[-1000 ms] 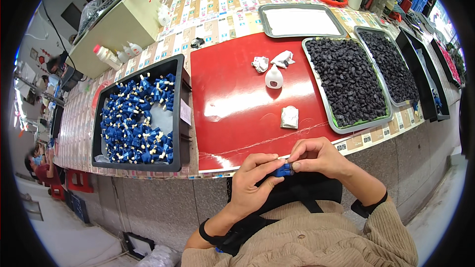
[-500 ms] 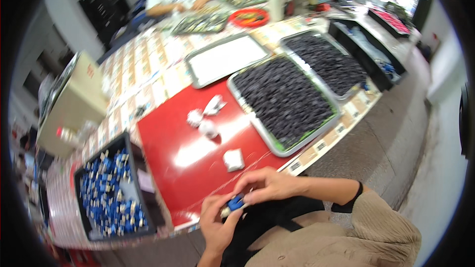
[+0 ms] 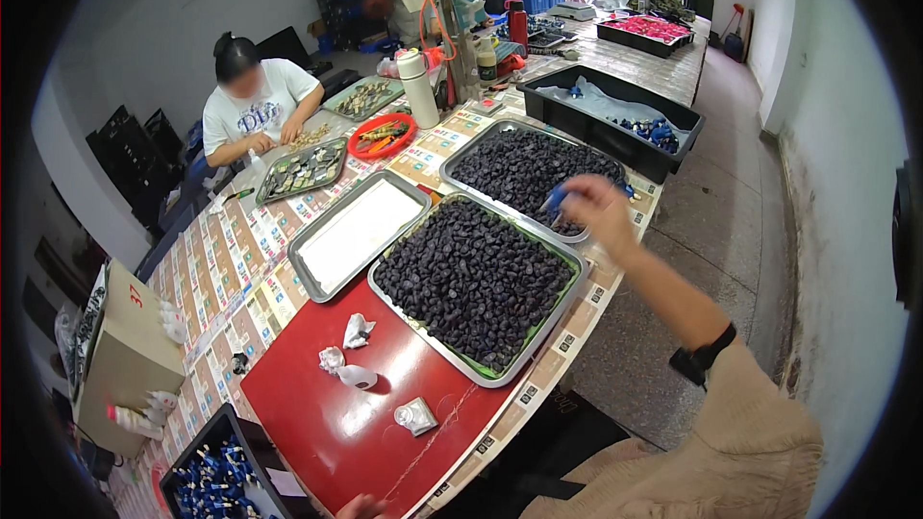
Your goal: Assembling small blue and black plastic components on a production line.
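Observation:
Out at the far tray's near right corner, my right hand (image 3: 598, 211) is closed on a small blue piece (image 3: 556, 198), blurred by motion. Beneath it lies a metal tray (image 3: 454, 180) heaped with small dark, rounded pieces. A second metal tray (image 3: 567, 312) of the same dark pieces, lined in green, sits nearer to me. Only a little of my left hand (image 3: 361, 507) shows at the lower edge by the red board (image 3: 317, 404); its fingers are mostly hidden. Beside it stands a black bin (image 3: 252, 442) holding many small blue pieces with pale ends.
On the red board lie crumpled white wads (image 3: 358, 331), a small white bottle (image 3: 358, 377) and a square white block (image 3: 415, 416). A white-bottomed tray (image 3: 306, 281) is farther left. A black crate (image 3: 625, 156) stands far right. Across the table a person (image 3: 255, 115) handles small pieces.
My right hand has left my left hand and reached forward and right to the far tray with a blue piece. My left hand has dropped mostly out of view. The view has swung up.

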Demonstrator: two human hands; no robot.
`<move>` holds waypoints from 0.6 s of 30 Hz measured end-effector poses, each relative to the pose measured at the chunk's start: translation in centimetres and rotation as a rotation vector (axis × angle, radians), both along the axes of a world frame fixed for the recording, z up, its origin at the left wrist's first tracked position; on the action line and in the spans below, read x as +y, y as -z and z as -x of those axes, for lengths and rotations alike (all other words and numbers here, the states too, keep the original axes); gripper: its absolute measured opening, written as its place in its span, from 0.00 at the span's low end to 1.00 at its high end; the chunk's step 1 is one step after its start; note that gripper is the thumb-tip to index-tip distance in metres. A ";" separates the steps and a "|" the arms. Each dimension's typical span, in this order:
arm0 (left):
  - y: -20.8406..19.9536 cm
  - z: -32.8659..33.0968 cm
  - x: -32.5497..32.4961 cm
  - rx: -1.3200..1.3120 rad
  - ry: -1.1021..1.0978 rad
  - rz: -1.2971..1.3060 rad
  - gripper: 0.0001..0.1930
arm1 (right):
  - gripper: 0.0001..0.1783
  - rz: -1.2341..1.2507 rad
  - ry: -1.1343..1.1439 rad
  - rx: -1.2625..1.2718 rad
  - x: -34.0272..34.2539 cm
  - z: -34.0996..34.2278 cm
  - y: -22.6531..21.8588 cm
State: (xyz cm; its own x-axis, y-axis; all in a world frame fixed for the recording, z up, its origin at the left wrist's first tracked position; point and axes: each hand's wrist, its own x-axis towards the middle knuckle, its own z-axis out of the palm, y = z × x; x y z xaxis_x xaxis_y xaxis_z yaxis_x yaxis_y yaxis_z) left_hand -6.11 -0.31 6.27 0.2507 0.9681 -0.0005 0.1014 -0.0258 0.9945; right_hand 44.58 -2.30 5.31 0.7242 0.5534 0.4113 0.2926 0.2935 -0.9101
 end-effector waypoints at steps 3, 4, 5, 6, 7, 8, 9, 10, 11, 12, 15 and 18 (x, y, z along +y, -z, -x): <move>-0.8 1.8 1.2 0.002 -0.097 -0.065 0.13 | 0.10 0.117 0.719 -0.473 -6.7 -17.2 1.6; -0.5 3.1 1.3 -0.007 -0.161 -0.035 0.13 | 0.10 0.204 0.888 -0.574 -7.6 -17.9 0.1; -0.5 4.0 1.4 -0.004 -0.170 -0.038 0.13 | 0.11 0.263 0.909 -0.627 -8.7 -19.1 -0.7; -0.5 4.7 1.6 0.078 -0.226 -0.078 0.12 | 0.12 0.331 0.958 -0.674 -9.8 -20.8 -1.2; -0.7 5.0 1.7 0.167 -0.284 -0.117 0.12 | 0.11 0.400 0.925 -0.695 -10.6 -22.7 -1.0; -1.0 5.0 1.7 0.173 -0.283 -0.117 0.12 | 0.11 0.473 0.894 -0.717 -11.3 -24.1 -0.9; -1.2 5.0 1.8 0.204 -0.288 -0.121 0.12 | 0.11 0.478 0.892 -0.713 -11.9 -25.4 -0.6; -1.6 5.1 1.7 0.240 -0.307 -0.128 0.12 | 0.11 0.588 0.830 -0.631 -11.5 -26.2 -0.3; -1.8 5.2 1.9 0.252 -0.322 -0.129 0.12 | 0.11 0.696 0.760 -0.550 -11.1 -26.9 0.1; -2.0 5.6 1.9 0.325 -0.334 -0.202 0.11 | 0.11 0.677 0.747 -0.585 -10.1 -27.7 1.0; -1.9 7.8 2.7 0.570 -0.373 -0.480 0.10 | 0.07 0.644 0.763 -0.702 -8.7 -28.6 1.9; -2.0 10.3 5.0 0.487 -0.379 -0.372 0.09 | 0.09 0.901 0.610 -0.710 -10.8 -31.3 0.9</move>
State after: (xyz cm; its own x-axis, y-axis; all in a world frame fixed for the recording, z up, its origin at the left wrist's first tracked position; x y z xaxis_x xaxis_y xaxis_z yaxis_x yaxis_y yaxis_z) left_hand -16.41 4.66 8.31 -0.0473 0.9462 0.3202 0.6003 -0.2293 0.7662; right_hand 75.88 -13.07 4.40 0.7345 0.4950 0.4642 0.6579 -0.6873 -0.3080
